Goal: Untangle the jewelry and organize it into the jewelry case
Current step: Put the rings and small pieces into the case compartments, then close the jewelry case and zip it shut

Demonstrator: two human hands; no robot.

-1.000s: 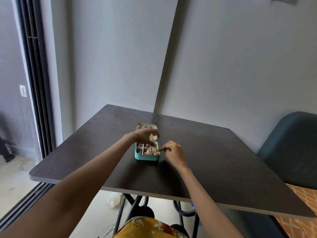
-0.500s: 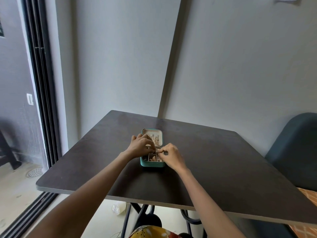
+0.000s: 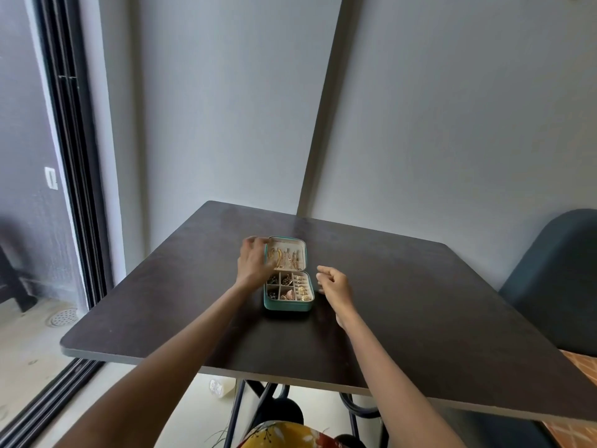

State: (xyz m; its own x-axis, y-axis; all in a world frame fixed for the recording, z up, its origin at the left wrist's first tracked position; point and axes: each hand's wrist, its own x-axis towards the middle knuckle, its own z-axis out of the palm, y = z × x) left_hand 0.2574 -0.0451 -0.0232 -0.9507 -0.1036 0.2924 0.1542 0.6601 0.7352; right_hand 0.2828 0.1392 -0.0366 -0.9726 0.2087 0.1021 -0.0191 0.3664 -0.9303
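Observation:
A small teal jewelry case (image 3: 287, 306) lies open in the middle of the dark table (image 3: 420, 312). Its flat lid (image 3: 302, 244) holds gold chains and earrings (image 3: 285, 257). The compartments of its base hold rings and small gold and pink pieces (image 3: 295, 291). My left hand (image 3: 253, 265) lies at the lid's left edge, fingers reaching along the lid's side, blurred. My right hand (image 3: 334, 282) hovers just right of the base, fingers loosely curled, holding nothing that I can see.
A dark blue chair (image 3: 555, 279) stands at the table's right side. A sliding door frame (image 3: 74, 176) runs down the left, with a floor drain (image 3: 63, 316) beyond. Grey walls meet behind the table. A small white bottle (image 3: 221, 388) lies on the floor beneath.
Both hands have left the compartments. The left hand moved up to the lid's left edge, and the right hand drew back to the right of the case.

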